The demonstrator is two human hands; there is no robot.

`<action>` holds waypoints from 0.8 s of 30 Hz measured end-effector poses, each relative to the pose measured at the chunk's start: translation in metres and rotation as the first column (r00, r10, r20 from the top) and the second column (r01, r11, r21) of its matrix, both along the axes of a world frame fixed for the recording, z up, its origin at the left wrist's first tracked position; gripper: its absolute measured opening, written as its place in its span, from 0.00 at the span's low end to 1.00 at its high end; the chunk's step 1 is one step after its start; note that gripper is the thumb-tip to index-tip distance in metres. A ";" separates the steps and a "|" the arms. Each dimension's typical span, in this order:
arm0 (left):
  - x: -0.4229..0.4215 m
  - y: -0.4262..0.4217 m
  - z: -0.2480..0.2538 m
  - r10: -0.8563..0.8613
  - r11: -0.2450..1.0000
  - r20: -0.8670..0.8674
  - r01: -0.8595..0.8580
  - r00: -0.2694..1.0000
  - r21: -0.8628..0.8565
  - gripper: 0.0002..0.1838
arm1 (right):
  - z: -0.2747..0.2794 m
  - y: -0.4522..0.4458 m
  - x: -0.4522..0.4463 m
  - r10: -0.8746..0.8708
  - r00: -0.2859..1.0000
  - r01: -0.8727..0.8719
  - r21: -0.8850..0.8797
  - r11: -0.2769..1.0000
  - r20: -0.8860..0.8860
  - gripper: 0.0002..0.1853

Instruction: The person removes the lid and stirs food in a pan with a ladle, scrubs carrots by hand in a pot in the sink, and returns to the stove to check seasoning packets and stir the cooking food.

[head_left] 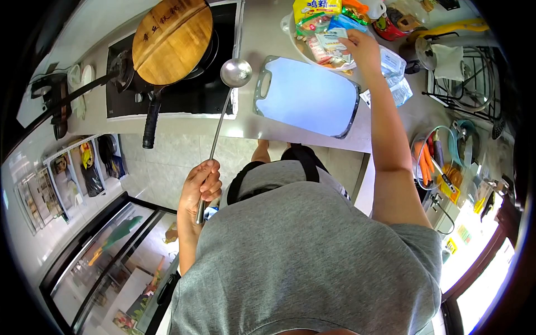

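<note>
My left hand (202, 181) is wrapped around the handle of a metal ladle (236, 73), held upright with its bowl near the counter's front edge, beside the stove. At the back of the counter my right hand (362, 49) pinches a white printed packet (333, 41) among seasoning bags. These bags, including a yellow one (317, 8), fill a pale round container (291, 32). A light blue cutting board (307, 96) with a grey rim lies between the ladle and my right forearm.
A wok with a round wooden lid (173, 42) sits on the black stove (120, 92), its handle jutting over the front edge. Blue-and-white packets (394, 84) lie right of my forearm. Farther right are a wire rack (469, 78) and a bowl with carrots (425, 162).
</note>
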State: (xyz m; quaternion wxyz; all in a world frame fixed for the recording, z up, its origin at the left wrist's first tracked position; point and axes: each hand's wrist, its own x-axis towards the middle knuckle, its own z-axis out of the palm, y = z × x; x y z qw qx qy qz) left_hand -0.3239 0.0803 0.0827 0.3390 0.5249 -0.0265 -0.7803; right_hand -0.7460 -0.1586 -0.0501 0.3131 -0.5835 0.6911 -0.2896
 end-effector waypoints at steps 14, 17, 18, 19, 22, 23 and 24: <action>-0.006 -0.012 0.003 -0.065 0.998 0.010 0.065 0.998 0.004 0.13 | -0.056 0.006 0.047 -0.054 0.931 0.036 0.056 0.998 0.362 0.12; -0.005 -0.012 0.005 -0.068 0.998 0.017 0.068 0.998 0.017 0.13 | -0.057 0.010 0.055 0.171 0.985 -0.168 -0.096 0.981 0.024 0.23; -0.006 -0.012 0.006 -0.061 0.998 0.031 0.061 0.998 0.022 0.13 | -0.045 0.012 0.058 0.167 0.986 -0.164 -0.099 0.981 0.023 0.23; -0.008 -0.012 0.007 -0.054 0.998 0.043 0.053 0.998 0.027 0.13 | -0.037 0.013 0.059 0.136 0.988 -0.142 -0.082 0.987 -0.070 0.24; -0.006 -0.009 0.006 -0.047 0.999 0.052 0.046 0.998 0.026 0.13 | -0.030 0.005 0.050 0.067 0.986 -0.074 -0.038 0.997 -0.155 0.22; -0.005 -0.007 0.004 -0.042 0.999 0.045 0.041 0.998 0.021 0.13 | -0.029 -0.003 0.044 0.032 0.982 -0.053 -0.107 0.993 -0.188 0.22; -0.004 -0.008 0.005 -0.043 0.999 0.043 0.042 0.998 0.018 0.13 | -0.027 -0.012 0.037 -0.005 0.976 -0.034 -0.176 0.984 -0.218 0.21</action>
